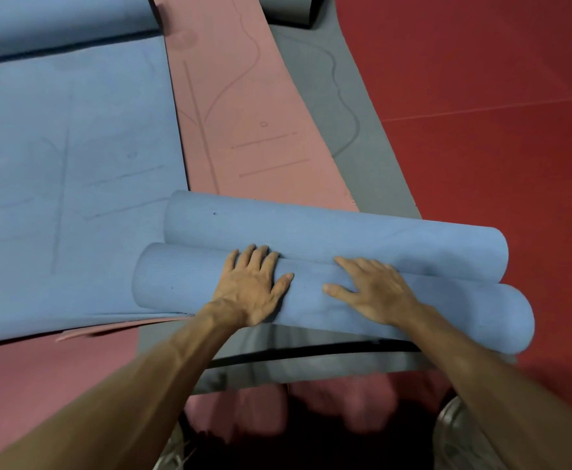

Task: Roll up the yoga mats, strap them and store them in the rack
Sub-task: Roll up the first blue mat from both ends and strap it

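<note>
Both forearms reach forward and down, bare to the elbow. Left hand (250,286) lies palm-down on the near blue roll (447,310), fingers spread and nearly straight, fingertips reaching into the crease where this roll meets the far blue roll (328,228). Right hand (376,290) is also palm-down on the near roll, fingers extended flat, thumb pointing toward the left hand. Neither hand curls round anything; both press on top.

The two rolls lie side by side and touching, long axes running left to right. Possibly they are two ends of one mat; the view does not settle it.

Under the rolls: a flat grey mat (315,96) with a black strap (311,351) lying along its near edge, just beside the near roll. Beside it, a flat pink mat (244,113), overlapped on the left by a flat blue mat (74,147). At top left, another blue roll (57,22); at top centre, a grey rolled end (288,8).

Floor (498,96) is red, with faint seam lines. A pale shoe (457,432) shows at bottom right.
</note>
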`<action>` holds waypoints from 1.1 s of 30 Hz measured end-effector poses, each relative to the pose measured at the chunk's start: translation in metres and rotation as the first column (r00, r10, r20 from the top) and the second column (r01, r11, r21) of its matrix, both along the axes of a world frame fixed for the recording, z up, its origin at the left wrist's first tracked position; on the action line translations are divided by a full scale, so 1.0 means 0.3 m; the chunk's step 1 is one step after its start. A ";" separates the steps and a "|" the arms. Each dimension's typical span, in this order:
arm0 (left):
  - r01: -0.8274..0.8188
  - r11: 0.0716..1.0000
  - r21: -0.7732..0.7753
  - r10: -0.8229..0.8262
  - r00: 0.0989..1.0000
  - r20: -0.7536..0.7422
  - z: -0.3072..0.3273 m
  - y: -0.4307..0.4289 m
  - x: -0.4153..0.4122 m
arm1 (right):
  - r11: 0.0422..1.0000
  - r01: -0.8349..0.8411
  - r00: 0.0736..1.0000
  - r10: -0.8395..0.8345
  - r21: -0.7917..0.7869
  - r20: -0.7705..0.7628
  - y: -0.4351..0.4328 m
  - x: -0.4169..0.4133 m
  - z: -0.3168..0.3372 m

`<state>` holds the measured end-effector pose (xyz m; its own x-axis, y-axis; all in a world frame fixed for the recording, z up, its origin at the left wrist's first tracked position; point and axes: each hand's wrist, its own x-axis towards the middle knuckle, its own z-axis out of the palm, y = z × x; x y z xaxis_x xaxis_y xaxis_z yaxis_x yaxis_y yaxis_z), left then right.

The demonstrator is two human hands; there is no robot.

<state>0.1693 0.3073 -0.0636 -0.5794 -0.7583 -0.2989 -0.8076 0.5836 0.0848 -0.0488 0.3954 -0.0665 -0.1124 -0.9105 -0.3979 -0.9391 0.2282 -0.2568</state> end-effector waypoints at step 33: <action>-0.122 0.978 0.172 0.141 0.984 -0.107 -0.034 -0.404 -0.216 | 0.867 0.105 0.964 -0.210 -0.487 -0.166 -0.149 -0.035 -0.052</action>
